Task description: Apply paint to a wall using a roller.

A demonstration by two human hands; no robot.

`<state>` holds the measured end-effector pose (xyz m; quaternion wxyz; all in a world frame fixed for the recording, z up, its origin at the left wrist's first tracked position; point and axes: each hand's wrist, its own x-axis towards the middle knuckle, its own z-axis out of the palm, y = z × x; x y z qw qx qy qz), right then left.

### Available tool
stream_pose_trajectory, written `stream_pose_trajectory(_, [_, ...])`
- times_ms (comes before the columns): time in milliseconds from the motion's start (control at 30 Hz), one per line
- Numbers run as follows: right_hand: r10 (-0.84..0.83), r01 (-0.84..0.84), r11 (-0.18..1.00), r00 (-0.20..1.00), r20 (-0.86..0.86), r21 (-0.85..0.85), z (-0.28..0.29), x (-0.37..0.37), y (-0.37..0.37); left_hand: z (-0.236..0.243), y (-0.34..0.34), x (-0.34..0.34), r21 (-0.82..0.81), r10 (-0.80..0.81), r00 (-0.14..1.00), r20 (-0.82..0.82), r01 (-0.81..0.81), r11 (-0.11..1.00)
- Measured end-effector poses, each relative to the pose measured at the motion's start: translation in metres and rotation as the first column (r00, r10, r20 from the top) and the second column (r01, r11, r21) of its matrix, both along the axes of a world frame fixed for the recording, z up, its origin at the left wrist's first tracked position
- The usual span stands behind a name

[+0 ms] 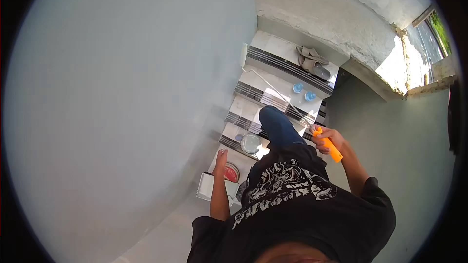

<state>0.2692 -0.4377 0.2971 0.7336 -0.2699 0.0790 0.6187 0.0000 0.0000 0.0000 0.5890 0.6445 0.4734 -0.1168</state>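
Note:
My right hand [325,140] grips the orange handle [330,148] of a long paint roller. Its thin pole [273,91] runs up and left across the stairs to a white roller head [243,54] resting against the grey-painted wall [122,107]. My left hand [222,156] hangs lower left, fingers loosely apart, holding nothing, just above a red-lidded paint can [231,172]. My blue-trousered leg [279,127] steps up onto a stair.
White tiled stairs [273,85] climb away from me. A white paint tray [207,187] and a round bucket [250,143] sit on lower steps. Two blue bottles [303,91] and a pair of grey sandals [312,61] lie higher up. A window opening [414,53] is upper right.

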Motion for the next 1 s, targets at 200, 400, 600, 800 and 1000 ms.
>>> stream_pose_trajectory(200, [0.008, -0.010, 1.000, 0.994, -0.107, -0.019, 0.010, 0.128, 0.001, 0.122, -0.001, 0.136, 0.123, -0.157, 0.981, 0.117, 0.142, 0.982])
stream_pose_trajectory(400, [0.041, -0.044, 0.994, 0.999, -0.032, -0.101, 0.065, 0.210, -0.012, 0.315, 0.001, 0.246, 0.188, -0.136, 0.972, 0.190, 0.100, 0.977])
stream_pose_trajectory(600, [0.073, -0.054, 0.981, 0.992, 0.098, -0.185, 0.119, 0.255, -0.012, 0.409, -0.005, 0.275, 0.342, -0.019, 0.953, 0.303, -0.090, 0.935])
stream_pose_trajectory(800, [-0.029, 0.045, 0.971, 0.997, 0.069, -0.235, 0.146, 0.279, -0.008, 0.413, -0.011, 0.264, 0.278, 0.004, 0.979, 0.202, -0.062, 0.959])
stream_pose_trajectory(1000, [-0.067, 0.047, 0.980, 0.993, -0.095, -0.194, 0.117, 0.284, -0.010, 0.391, -0.023, 0.250, 0.197, 0.005, 0.998, 0.067, -0.018, 0.980])
